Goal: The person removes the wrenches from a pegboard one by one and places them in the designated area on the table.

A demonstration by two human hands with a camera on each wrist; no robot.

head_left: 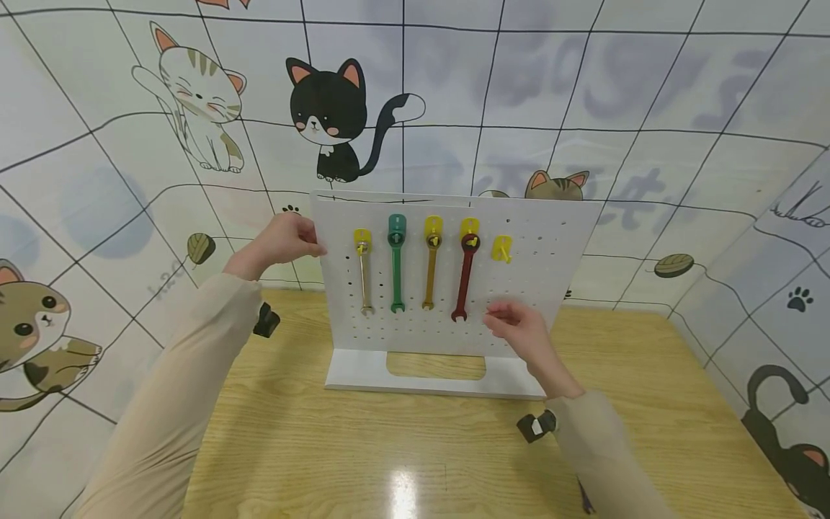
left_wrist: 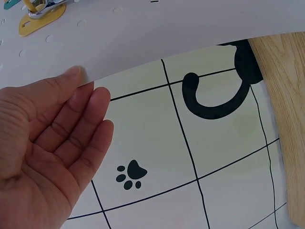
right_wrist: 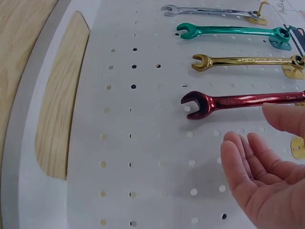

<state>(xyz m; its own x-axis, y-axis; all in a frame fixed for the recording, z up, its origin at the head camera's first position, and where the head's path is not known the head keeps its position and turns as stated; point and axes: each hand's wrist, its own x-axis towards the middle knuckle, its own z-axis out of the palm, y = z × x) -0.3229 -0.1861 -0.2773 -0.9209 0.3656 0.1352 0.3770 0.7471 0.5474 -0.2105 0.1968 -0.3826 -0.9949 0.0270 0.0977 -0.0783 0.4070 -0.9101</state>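
A white pegboard [head_left: 538,274] stands upright on the table. My left hand [head_left: 288,238] holds its left edge, with the thumb [left_wrist: 71,78] on the front face and the other fingers behind the edge. Four combination wrenches hang in a row from hooks: a silver wrench [head_left: 365,285], a green wrench [head_left: 397,274], a gold wrench [head_left: 431,274] and a red wrench [head_left: 463,281]. Just right of the red wrench's lower end, my right hand [right_wrist: 267,176] is before the board, thumb and fingers apart, holding nothing. Above it a bare yellow hook [head_left: 502,249] is fixed to the board.
The board's white base [head_left: 363,378] has a rounded cutout showing the wooden table [head_left: 324,447]. Behind stands a wall covering [head_left: 447,158] with cartoon cats and black grid lines. A black wrist camera [head_left: 534,427] sits at my right wrist.
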